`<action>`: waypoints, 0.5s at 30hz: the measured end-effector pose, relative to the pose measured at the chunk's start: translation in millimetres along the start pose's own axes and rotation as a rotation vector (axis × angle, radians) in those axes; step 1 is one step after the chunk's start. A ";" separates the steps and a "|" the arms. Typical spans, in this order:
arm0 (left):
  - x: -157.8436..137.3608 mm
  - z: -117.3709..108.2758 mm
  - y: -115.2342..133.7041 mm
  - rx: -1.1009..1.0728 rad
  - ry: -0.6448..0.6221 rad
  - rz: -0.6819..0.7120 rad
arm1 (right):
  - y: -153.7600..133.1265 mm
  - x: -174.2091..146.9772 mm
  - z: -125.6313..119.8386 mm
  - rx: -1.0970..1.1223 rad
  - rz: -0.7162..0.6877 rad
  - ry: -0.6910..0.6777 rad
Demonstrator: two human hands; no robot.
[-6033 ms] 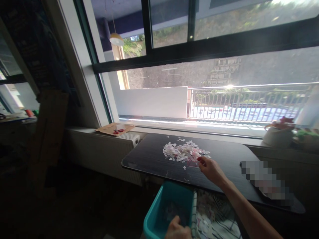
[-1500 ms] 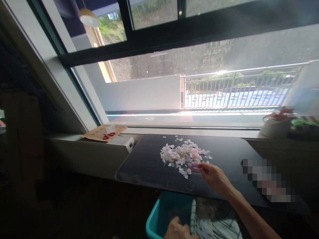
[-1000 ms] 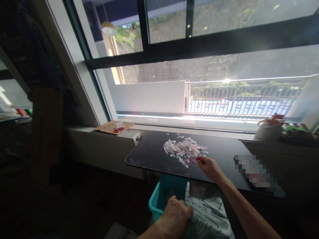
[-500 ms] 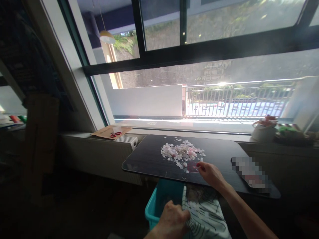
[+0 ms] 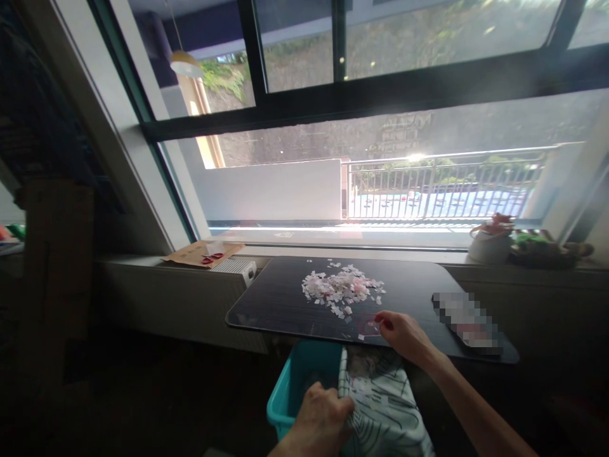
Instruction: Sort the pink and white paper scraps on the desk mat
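Note:
Small white and pinkish paper scraps [image 5: 340, 285] lie in a loose pile on a dark tabletop [image 5: 280, 304]. My right hand [image 5: 404, 336] is closed in a pinch on a clear, pink-edged plastic piece [image 5: 367, 326], which lies at the table's front edge; its exact kind is unclear. Below that edge, my left hand [image 5: 324, 412] is closed on the edge of a patterned light-green cloth [image 5: 390, 406]. Some scraps rest on the cloth. Beside and behind this hand stands a turquoise bin [image 5: 280, 397], its lower part hidden.
A pixelated flat object [image 5: 469, 324] lies at the table's right side. On the left ledge, red-handled scissors [image 5: 212, 258] rest on brown paper [image 5: 190, 254] near a radiator [image 5: 233, 270]. A white pot [image 5: 490, 246] stands on the right sill, under a large window.
My right hand has drawn the plastic piece nearer the table's front edge, with a few scraps beside it. My left hand keeps its grip on the cloth. The view has shifted slightly.

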State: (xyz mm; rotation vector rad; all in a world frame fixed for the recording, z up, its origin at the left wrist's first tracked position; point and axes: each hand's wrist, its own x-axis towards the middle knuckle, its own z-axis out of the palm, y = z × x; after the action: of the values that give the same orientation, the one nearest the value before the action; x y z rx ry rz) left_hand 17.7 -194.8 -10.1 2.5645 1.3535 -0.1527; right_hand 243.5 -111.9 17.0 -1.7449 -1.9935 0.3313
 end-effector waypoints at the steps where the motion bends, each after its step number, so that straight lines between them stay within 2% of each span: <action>1: -0.4 -0.8 0.2 -0.007 0.008 -0.006 | 1.0 -4.1 -3.1 0.004 0.002 -0.013; 5: -2.1 -5.0 2.6 -0.008 0.036 -0.030 | 1.6 -19.1 -14.5 0.014 0.014 -0.043; 8: -2.2 -7.4 4.9 -0.003 0.041 -0.033 | -0.9 -20.5 -16.3 0.030 0.020 -0.016; 15: 1.1 -9.0 9.1 0.011 0.002 0.013 | -11.0 13.9 7.4 0.056 -0.010 0.088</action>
State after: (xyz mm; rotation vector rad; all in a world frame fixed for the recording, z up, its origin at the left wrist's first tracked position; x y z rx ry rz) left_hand 25.7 -196.5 -0.1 2.5830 1.3402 -0.1557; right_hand 229.1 -99.2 18.5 -1.6846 -1.9127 0.2996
